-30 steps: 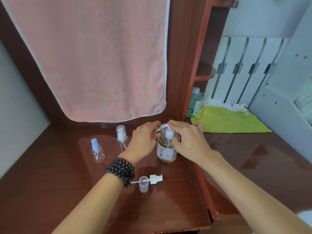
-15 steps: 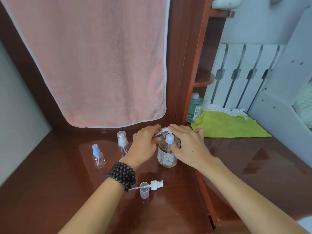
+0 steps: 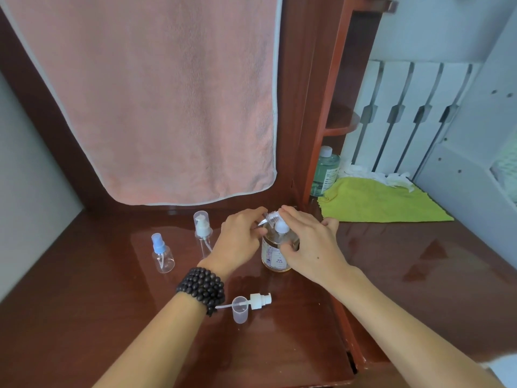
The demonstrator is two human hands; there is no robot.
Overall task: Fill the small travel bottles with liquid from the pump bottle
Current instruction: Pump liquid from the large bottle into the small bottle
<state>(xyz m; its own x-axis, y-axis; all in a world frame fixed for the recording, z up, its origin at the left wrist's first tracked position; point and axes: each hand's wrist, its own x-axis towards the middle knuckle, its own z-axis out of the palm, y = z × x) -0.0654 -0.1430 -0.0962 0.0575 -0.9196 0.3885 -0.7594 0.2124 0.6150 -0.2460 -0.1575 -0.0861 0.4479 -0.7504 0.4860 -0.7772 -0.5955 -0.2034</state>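
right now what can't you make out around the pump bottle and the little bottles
- Head view: whether liquid is flowing; the left hand and right hand cover the small clear bottle tilted at the nozzle.
- Pump bottle: label text too small; fill level hidden by the right hand's grip.
- Blue-capped spray bottle and white-pump bottle: clear walls, so contents cannot be told.
- Green bottle: partly cut off by the shelf post.

towel [image 3: 156,102] pink; cloth [image 3: 375,203] lime green; bracelet [image 3: 202,288] black beads
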